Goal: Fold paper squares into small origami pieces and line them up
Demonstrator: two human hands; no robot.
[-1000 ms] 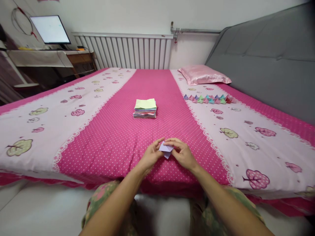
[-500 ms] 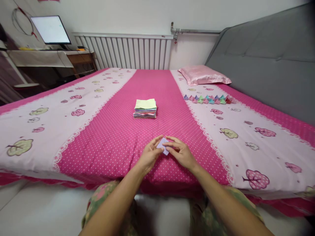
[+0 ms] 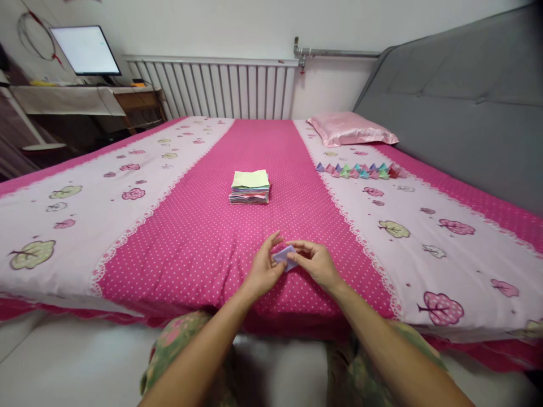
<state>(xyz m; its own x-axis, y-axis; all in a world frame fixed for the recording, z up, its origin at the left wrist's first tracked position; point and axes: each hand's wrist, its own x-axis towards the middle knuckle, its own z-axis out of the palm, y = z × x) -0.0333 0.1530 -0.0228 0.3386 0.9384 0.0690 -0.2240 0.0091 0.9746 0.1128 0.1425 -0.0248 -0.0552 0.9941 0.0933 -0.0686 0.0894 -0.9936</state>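
Note:
A small folded piece of lilac paper (image 3: 283,257) is between my two hands, just above the near part of the bed. My left hand (image 3: 264,265) grips its left side, thumb in front and some fingers raised behind it. My right hand (image 3: 317,261) pinches the right side between thumb and fingers. Farther out on the bed lies a stack of coloured paper sheets (image 3: 250,189) with a pale yellow sheet on top. Folded paper pieces (image 3: 356,170) in several colours stand in rows to the right.
A pink-and-white bedspread (image 3: 203,243) covers the bed. A pink pillow (image 3: 350,129) lies at the back right beside the grey headboard (image 3: 458,102). Behind the bed is a radiator (image 3: 216,87); at the far left a monitor (image 3: 87,51) stands on a desk (image 3: 136,100).
The lilac paper has been tilted from a flat-facing diamond into a narrower slanted shape. My left fingers have lifted and spread somewhat, and my right fingers have shifted along its right edge.

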